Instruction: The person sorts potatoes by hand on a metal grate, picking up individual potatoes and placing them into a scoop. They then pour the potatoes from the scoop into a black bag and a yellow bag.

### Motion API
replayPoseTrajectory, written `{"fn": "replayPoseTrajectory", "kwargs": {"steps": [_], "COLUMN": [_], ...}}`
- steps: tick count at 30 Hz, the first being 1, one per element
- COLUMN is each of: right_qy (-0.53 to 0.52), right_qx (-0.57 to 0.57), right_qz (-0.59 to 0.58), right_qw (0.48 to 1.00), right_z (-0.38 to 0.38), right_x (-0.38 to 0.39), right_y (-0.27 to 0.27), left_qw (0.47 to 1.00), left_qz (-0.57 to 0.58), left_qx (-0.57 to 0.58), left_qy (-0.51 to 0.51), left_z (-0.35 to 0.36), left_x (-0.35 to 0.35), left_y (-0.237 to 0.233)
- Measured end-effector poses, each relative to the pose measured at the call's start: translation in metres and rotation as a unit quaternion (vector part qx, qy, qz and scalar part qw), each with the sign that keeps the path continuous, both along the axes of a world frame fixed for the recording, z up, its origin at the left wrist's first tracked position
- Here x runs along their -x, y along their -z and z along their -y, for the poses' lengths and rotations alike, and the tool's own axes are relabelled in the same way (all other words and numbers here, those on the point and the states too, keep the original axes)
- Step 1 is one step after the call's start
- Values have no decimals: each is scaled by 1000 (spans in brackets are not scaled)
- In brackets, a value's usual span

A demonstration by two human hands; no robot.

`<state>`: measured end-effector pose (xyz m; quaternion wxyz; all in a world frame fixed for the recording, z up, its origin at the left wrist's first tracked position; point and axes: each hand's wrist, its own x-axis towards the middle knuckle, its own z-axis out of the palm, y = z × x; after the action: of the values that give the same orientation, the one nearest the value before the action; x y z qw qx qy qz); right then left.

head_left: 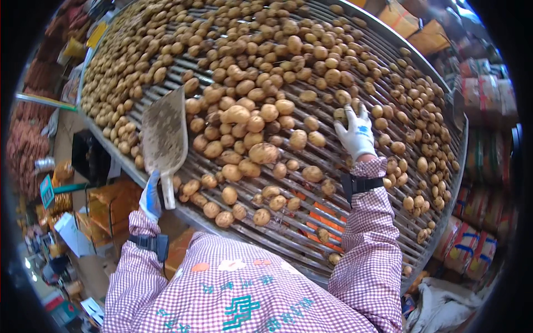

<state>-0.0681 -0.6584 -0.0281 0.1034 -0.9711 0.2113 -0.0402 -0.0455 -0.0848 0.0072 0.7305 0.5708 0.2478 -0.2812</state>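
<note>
Fingers spread, my right hand point(355, 133) reaches over the slatted metal grate in a white glove. Its fingertips are right at a few small potatoes point(343, 96). My left hand point(150, 198), in a white and blue glove, is seen edge-on at the near left rim, fingers stretched out. Its fingertips lie close beside the base of the handle of a dirty white scoop point(165, 132). The scoop rests on the grate with its blade pointing away, and dried soil coats its inside. Right of it lies a heap of soil-marked potatoes point(250, 122).
The sloping grate point(288, 219) has a raised metal rim point(447, 222) along its right side. Potatoes crowd its far and left parts. Filled sacks point(471, 247) are stacked at the right, with cardboard boxes point(115, 202) at the left. Something orange point(325, 222) shows below the slats.
</note>
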Motion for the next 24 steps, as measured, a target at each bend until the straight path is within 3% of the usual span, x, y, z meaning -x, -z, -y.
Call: {"fn": "replayPoseTrajectory", "kwargs": {"steps": [3, 4, 7, 8, 10, 12, 13, 16, 19, 20, 22, 23, 24], "right_qy": [41, 33, -17, -70, -120, -199, -265, -337, -266, -260, -220, -133, -33], "right_qx": [-18, -6, -71, -49, 110, -47, -182, -29, -61, -92, -281, -458, -663], "right_qz": [-13, 26, -29, 5, 131, 139, 137, 81, -11, 12, 126, 137, 96], "right_qw": [999, 999, 997, 996, 978, 969, 937, 938, 962, 961, 926, 868, 742], "right_z": [-18, -24, -43, -47, -80, -118, -137, -190, -200, -199, -198, -203, -196], "right_x": [1, 1, 0, 2, 5, 4, 0, 15, 19, 22, 29, 29, 38], "right_y": [-11, -7, -18, -18, -36, -59, -60, -47, -54, -50, -40, -36, -39], "left_qw": [999, 999, 999, 998, 998, 999, 999, 1000, 999, 1000, 999, 998, 997], "left_qz": [15, 10, 11, 1, 14, 7, 24, 19, 21, 15, 27, 30, 31], "left_qx": [-26, -15, -18, -19, -19, -10, -9, 10, 24, 24, 34, 51, 70], "left_qy": [-26, -29, -29, -55, -50, -53, -26, 3, -1, -8, -24, -17, -5], "left_z": [6, 3, 8, 14, 11, 14, 8, 4, 2, 2, -1, -2, -1], "left_x": [2, 2, 2, 3, 3, 5, 6, 6, 7, 8, 8, 10, 11], "left_y": [-3, -1, -7, -13, -13, -15, -11, -10, -10, -11, -8, -14, -15]}}
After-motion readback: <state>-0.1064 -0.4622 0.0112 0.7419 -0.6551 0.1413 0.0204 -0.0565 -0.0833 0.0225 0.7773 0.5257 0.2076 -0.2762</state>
